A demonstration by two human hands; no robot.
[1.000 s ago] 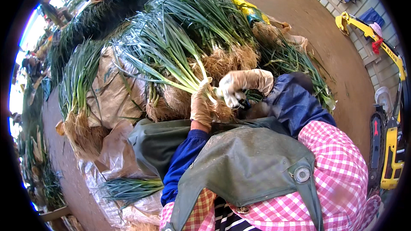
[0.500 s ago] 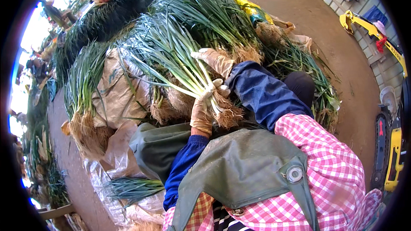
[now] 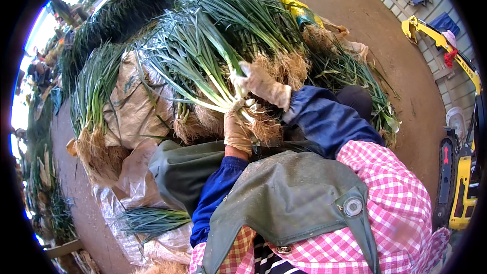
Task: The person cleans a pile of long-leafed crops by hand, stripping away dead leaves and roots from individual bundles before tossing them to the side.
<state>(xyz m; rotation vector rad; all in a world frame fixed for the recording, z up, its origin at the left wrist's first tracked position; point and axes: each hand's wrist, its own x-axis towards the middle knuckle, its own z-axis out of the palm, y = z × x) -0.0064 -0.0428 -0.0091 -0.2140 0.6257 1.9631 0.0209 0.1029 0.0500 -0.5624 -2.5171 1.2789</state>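
My gloved left hand (image 3: pixel 236 134) is closed round the white lower stems of a bunch of green onions (image 3: pixel 210 76), just above their tangled roots. The leaves fan out up and to the left, over other onions. On the bunch's right side, my gloved right hand (image 3: pixel 259 83) has its thumb and fingers closed on a stalk, a little above my left hand. Beyond the hands lies a pile of green onions (image 3: pixel 241 12) with brown roots toward me.
More onions (image 3: pixel 94 91) rest on a brown sack (image 3: pixel 134 106) at left. A small onion bundle (image 3: pixel 154 221) lies on plastic sheeting (image 3: pixel 114 213) at lower left. A yellow bag (image 3: pixel 294 7) sits behind the pile. A yellow toy-like excavator (image 3: pixel 464 190) stands at right by a tiled wall.
My right hand has shifted slightly down and right along the bunch and turned, with its fingers now drawn together on a stalk. My left hand keeps its hold near the roots.
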